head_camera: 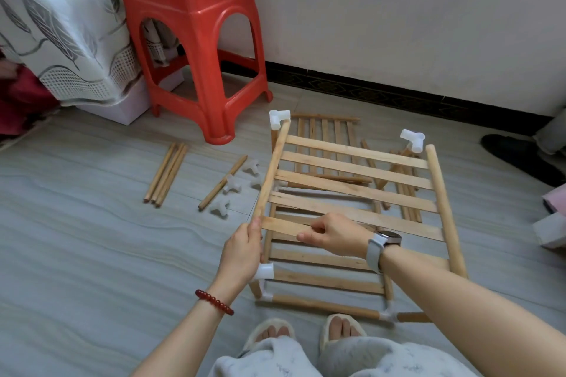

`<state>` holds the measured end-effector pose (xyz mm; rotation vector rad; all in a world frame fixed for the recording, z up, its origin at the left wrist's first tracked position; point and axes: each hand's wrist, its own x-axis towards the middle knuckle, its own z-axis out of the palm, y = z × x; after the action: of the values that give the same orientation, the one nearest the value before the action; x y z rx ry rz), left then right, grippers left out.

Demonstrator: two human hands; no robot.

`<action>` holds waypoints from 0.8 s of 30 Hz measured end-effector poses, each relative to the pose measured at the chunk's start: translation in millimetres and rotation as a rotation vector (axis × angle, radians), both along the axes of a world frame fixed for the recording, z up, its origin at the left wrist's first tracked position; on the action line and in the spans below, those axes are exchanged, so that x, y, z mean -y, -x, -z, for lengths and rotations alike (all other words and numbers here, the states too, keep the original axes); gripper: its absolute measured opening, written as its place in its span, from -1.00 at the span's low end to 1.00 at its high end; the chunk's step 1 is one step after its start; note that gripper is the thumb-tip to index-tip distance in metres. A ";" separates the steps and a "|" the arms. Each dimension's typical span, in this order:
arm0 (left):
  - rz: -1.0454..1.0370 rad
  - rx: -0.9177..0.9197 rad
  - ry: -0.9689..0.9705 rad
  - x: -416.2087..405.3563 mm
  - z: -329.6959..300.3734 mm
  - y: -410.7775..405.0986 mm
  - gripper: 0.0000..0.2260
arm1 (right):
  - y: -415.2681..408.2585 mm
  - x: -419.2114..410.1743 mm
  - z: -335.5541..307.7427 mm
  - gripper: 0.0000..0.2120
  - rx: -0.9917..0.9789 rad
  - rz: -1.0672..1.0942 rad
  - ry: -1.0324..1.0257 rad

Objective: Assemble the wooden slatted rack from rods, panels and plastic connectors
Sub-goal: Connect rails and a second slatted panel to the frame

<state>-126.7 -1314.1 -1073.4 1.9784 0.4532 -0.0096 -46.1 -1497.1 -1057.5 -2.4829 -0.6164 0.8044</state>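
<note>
1. Slatted panel [355, 190]: held tilted above the half-built rack base [321, 304] on the floor, near end low, far end raised toward the wall.
2. Left hand [242, 249]: fingers curled round the near end of the panel's left side rod [271, 170], just above the white connector [264, 271] at the base's left near corner.
3. Right hand [333, 237]: pinching the nearest slat [284, 225] from above, thumb beneath, just right of the left hand.
4. Judged step: seating the left rod's near end into that corner connector. Best done with the rod end lined up squarely over the socket before any push, then pressed straight along the rod's axis, not sideways.
5. Better grip for the right hand: on the panel's right side rod [445, 208] rather than a thin slat, likely to flex or pull loose under load.
6. Far corners of the panel: elbow connector [278, 118] already capping the left rod; second elbow [413, 138] just beside the right rod's far end, fit unclear.
7. Spare parts left of the panel: loose rods [167, 173], single rod [223, 182], several three-way connectors [233, 184]; second slatted panel [326, 131] flat on the floor beyond.
8. Risk: base shifting on the smooth floor; steadying worth keeping in mind.
</note>
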 end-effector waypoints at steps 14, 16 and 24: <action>0.007 0.001 0.202 -3.0 3.5 14.7 -0.32 | 0.5 0.1 -13.1 -0.55 0.223 -0.174 0.122; 0.039 0.015 0.155 -3.4 1.5 15.2 -0.47 | 0.3 0.1 -9.0 -0.54 0.226 -0.172 0.118; 0.116 -0.015 -0.086 -1.5 1.8 4.2 -0.79 | -2.5 7.3 2.1 -0.55 0.213 -0.090 0.112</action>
<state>-130.8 -1312.6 -1075.1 2.0878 0.3529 -0.0795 -43.6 -1504.4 -1059.6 -2.6823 -0.7817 0.6265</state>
